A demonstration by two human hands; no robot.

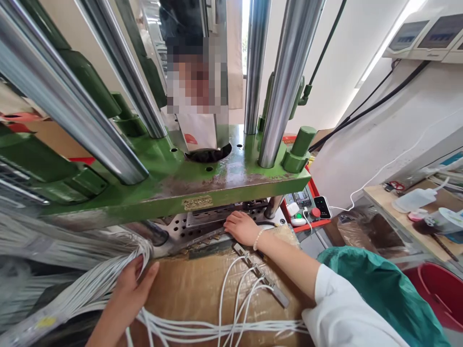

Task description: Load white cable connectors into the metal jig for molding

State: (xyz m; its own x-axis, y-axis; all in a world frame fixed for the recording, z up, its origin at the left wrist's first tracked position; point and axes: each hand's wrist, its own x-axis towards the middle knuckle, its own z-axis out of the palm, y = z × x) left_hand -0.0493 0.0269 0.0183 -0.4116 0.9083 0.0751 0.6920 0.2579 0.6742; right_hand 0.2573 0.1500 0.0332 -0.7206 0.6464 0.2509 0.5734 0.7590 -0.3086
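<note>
My left hand (132,285) rests on a thick bundle of white cables (83,289) at the left, fingers curled over the strands. My right hand (242,227) reaches forward under the green press plate (188,185), fingers bent against the metal mould (213,222) on the perforated bed; what they grip is hidden. A metal strip with cable ends (262,275) lies on the cardboard-covered bench (195,289) just below my right wrist. White cables (231,330) loop across the cardboard towards me.
Chrome columns (285,82) rise from the green plate. A red control box with buttons (307,209) stands right of the press. A wooden table (408,217) with a white bottle is further right, and a red bin (437,294) sits below it.
</note>
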